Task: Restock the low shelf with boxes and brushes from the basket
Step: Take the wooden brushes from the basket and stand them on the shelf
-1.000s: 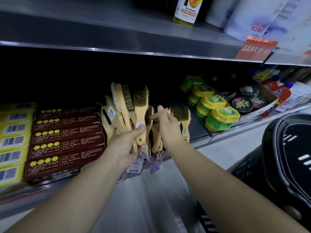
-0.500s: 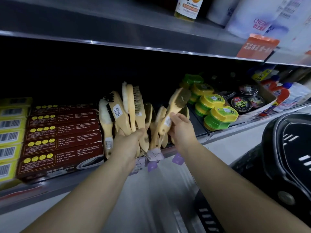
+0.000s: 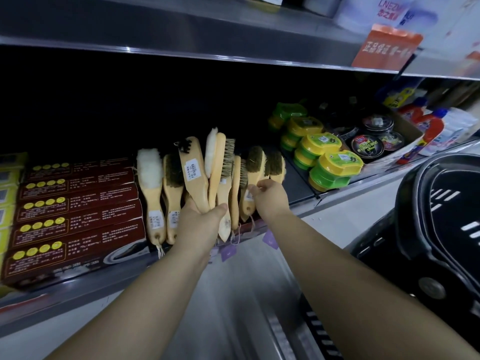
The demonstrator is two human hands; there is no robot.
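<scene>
Far left, yellow boxes [image 3: 7, 203] are being cut off by the frame edge. Just beside them, dark red boxes [image 3: 78, 211] are being kept in a stack on the low shelf [image 3: 65, 294], long sides facing out. Next to the stack, two wooden brushes are being propped upright, handles down: a white fleecy brush [image 3: 150, 183] and a bristle brush [image 3: 172, 193], touching each other.

A bunch of brushes [image 3: 225, 178] is being gripped by the left hand [image 3: 200, 224], fingers and thumb curled round the handles, with the heads fanned upward over the shelf front. A barcode sticker [image 3: 191, 172] is being shown on the flat back of one. Purple tags [image 3: 228, 252] are being dangled on strings below the bunch.

To the right, the handle of a brown-bristled brush [image 3: 255, 162] is being pinched by the right hand [image 3: 270, 196] between thumb and fingertips, head up, at the shelf edge. A half-hidden brush [image 3: 275, 165] is being partly covered by that hand.

Further right, on the same shelf, green-and-yellow tubs [image 3: 335, 170] are being kept in stacked rows, then round dark tins [image 3: 366, 146] in a cardboard tray [image 3: 407, 126], then red-and-white bottles [image 3: 433, 128]. Above, an orange sign [image 3: 384, 48] is being displayed on the edge of the upper shelf [image 3: 181, 37].

At the lower right, the black basket [image 3: 441, 216] is being seen well apart from both hands; its contents cannot be told.
</scene>
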